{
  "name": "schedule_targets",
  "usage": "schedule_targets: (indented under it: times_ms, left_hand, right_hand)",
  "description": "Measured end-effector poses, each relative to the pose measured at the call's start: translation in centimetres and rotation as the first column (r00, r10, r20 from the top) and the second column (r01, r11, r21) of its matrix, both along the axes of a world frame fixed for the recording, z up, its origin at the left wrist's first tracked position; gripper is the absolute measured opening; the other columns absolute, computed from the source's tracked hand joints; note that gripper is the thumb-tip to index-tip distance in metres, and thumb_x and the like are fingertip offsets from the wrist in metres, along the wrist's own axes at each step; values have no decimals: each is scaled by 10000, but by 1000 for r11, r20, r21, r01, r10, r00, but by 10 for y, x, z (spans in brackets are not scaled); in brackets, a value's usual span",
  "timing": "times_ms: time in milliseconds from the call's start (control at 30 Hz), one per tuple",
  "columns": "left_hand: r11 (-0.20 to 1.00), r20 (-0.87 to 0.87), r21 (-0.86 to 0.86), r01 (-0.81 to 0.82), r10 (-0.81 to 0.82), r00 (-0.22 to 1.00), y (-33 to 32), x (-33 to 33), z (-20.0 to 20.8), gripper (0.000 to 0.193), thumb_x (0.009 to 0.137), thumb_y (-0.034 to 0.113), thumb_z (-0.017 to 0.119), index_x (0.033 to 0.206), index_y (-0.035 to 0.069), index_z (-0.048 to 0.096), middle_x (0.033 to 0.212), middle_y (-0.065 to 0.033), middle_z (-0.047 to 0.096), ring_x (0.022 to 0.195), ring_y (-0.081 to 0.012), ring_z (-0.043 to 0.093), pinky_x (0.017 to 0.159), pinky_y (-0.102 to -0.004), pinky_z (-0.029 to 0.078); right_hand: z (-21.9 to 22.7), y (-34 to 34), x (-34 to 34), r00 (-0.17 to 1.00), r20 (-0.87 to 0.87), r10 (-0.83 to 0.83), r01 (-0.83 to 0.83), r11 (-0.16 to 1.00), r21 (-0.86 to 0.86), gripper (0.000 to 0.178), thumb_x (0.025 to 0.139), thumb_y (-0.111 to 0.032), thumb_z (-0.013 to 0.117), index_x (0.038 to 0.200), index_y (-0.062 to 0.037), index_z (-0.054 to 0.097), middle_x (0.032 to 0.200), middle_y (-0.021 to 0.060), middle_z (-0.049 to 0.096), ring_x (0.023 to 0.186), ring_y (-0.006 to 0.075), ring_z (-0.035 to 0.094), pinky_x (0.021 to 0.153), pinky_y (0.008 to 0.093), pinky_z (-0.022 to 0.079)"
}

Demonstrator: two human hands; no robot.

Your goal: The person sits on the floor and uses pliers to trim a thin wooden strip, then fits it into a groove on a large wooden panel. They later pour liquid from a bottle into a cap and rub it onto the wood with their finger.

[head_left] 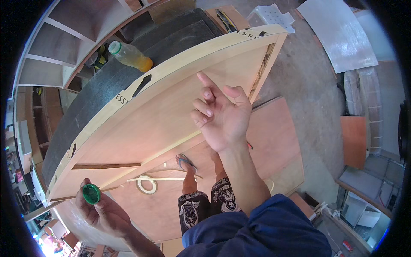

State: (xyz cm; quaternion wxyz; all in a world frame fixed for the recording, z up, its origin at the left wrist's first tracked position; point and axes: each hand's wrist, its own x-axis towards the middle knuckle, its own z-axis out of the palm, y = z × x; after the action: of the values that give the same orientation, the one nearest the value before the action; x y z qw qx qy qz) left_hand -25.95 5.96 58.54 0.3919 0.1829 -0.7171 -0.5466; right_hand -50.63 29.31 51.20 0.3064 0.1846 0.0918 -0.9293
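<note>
My left hand (102,210), at the lower left, pinches a small round green cap (91,194) between thumb and fingers, its hollow side facing up. My right hand (224,111) is raised, palm up, above a wooden panel. Its index finger points away from me, the thumb stands apart, the other fingers are half bent, and nothing is in it. The framed wooden panel (171,107), pale with a light edge strip, stretches in front of me under both hands. Beyond its far edge a clear bottle (130,56) with orange liquid and a pale green top lies tilted on a dark surface.
A roll of pale edge strip (147,184) lies on wooden sheets (274,137) near my feet. Tools (227,20) rest on a board at the far side, beside a white plastic stool (270,18). Open shelving (64,43) stands at the upper left.
</note>
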Motion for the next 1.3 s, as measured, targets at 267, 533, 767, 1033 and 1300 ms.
schedule_targets:
  times_ms: [267, 533, 767, 1033, 1300]
  left_hand:
    - [999, -22, -15, -31, 31, 999, 13, -4, -4, 549, 989, 236, 769, 1393, -80, 574, 1429, -282, 602, 1293, -244, 616, 1140, -353, 474]
    - [997, 40, -51, -58, 60, 997, 6, 17, 1, 588, 986, 281, 773, 1426, -46, 562, 1459, -247, 585, 1267, -218, 613, 1107, -320, 484]
    - [994, 16, -91, -54, 56, 998, -21, 43, 18, 574, 1010, 284, 743, 1434, -54, 552, 1474, -239, 571, 1291, -214, 600, 1115, -326, 481]
    - [994, 17, -52, -98, 99, 995, -39, 63, 14, 548, 1023, 267, 726, 1426, -60, 554, 1468, -220, 588, 1266, -212, 613, 1082, -324, 495]
    - [992, 6, -52, -112, 113, 994, -37, 70, 22, 537, 1001, 248, 754, 1407, -50, 568, 1437, -216, 613, 1274, -239, 606, 1111, -360, 464]
  right_hand:
    - [9, -14, -10, 984, -175, -22, 71, 957, 281, 681, 980, -482, 520, 1598, -220, 409, 936, 40, 570, 638, 151, 431, 580, 286, 341]
    - [10, -83, 51, 975, -146, 166, -134, 969, 205, 788, 1006, -533, 446, 1696, -233, 213, 873, 68, 588, 615, 130, 432, 541, 261, 349]
    - [15, -107, 70, 976, 10, 219, -218, 963, 160, 711, 997, -524, 449, 1517, -43, 508, 867, 45, 584, 611, 137, 416, 550, 270, 359]
    - [24, 30, -51, 986, -27, -167, 169, 964, 206, 875, 978, -552, 532, 1364, 228, 440, 809, 19, 508, 595, 123, 388, 533, 282, 254]
    - [29, 20, -65, 930, -96, -356, 363, 836, 412, 639, 983, -593, 536, 1314, -48, 572, 792, 21, 484, 564, 126, 328, 546, 290, 257]
